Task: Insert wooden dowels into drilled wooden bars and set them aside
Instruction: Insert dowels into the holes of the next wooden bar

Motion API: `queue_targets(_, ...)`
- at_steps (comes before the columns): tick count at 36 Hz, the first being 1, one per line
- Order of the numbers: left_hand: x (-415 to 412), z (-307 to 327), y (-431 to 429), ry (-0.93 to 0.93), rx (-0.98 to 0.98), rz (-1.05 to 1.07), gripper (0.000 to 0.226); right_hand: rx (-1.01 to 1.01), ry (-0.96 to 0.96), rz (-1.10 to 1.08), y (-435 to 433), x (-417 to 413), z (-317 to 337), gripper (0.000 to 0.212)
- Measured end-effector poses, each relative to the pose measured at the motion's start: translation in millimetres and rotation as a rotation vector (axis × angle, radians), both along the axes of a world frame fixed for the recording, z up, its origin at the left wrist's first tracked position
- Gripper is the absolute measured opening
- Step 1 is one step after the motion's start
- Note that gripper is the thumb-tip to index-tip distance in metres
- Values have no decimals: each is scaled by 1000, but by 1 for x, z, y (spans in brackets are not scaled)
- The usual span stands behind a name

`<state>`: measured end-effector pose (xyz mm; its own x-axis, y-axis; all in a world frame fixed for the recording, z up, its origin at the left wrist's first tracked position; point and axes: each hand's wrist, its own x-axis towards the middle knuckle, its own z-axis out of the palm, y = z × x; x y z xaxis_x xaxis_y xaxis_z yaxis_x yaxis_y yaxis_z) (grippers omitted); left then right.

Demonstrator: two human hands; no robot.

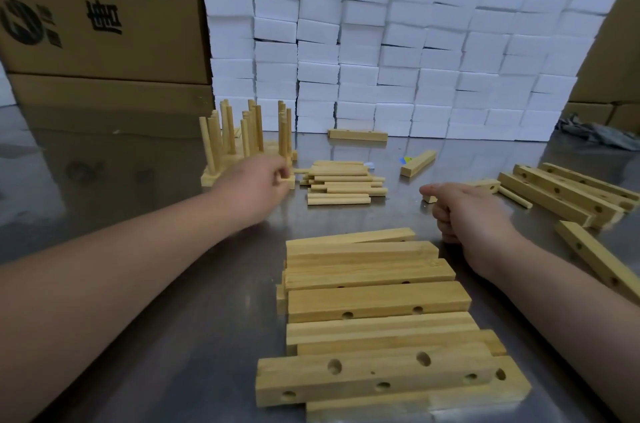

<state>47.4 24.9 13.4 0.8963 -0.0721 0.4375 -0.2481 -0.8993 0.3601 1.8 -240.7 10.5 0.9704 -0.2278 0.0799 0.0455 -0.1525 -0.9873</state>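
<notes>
Several assembled bars with upright dowels (242,131) stand at the back left of the steel table (194,284). My left hand (254,182) reaches to the front assembled bar (290,184), fingers curled at its right end by the foot of a dowel. A pile of loose dowels (341,184) lies just right of that hand. My right hand (465,214) is closed in a fist around a short drilled bar (485,185), whose ends stick out on both sides. A stack of drilled bars (375,301) lies in front of me.
More drilled bars (562,195) and one loose dowel (516,197) lie at the right, with a single bar (599,258) nearer. Two stray bars (356,135) (417,164) sit farther back. A wall of white foam blocks (415,59) and cardboard boxes (104,7) close off the back.
</notes>
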Motion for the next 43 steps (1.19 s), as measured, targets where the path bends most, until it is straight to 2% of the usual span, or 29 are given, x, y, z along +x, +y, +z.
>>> queue_targets(3, 3, 3, -19, 19, -18, -151, 21, 4, -6, -3, -1, 0, -1, 15)
queue_targets(6, 7, -2, -28, 76, -17, -183, 30, 5, -6, -11, -1, 1, -1, 18)
queue_targets(9, 10, -11, -29, 107, -35, -191, 30, 15, -12, -10, -2, 2, -1, 16)
queue_targets(16, 12, -12, -27, 129, 16, -190, 14, 4, -18, -11, -2, 2, -2, 16)
queue_targets(25, 12, -12, -26, 141, 27, -227, 22, -110, -68, -28, 3, -2, -4, 14)
queue_targets(29, 11, -12, -26, 111, 6, -206, 15, -128, -130, 88, 5, -11, 4, 17)
queue_targets(33, 12, -14, -26, 99, -12, -193, 9, -270, -187, 284, 3, -21, 18, 24)
queue_targets(37, 11, -15, -26, 107, -32, -197, 9, -427, -52, 484, 8, -27, 16, 27)
queue_targets(39, 11, -15, -26, 115, -43, -199, 7, -479, 38, 504, 12, -28, 13, 30)
queue_targets(43, 11, -15, -25, 116, -46, -193, 6, -471, 54, 484, 15, -26, 14, 31)
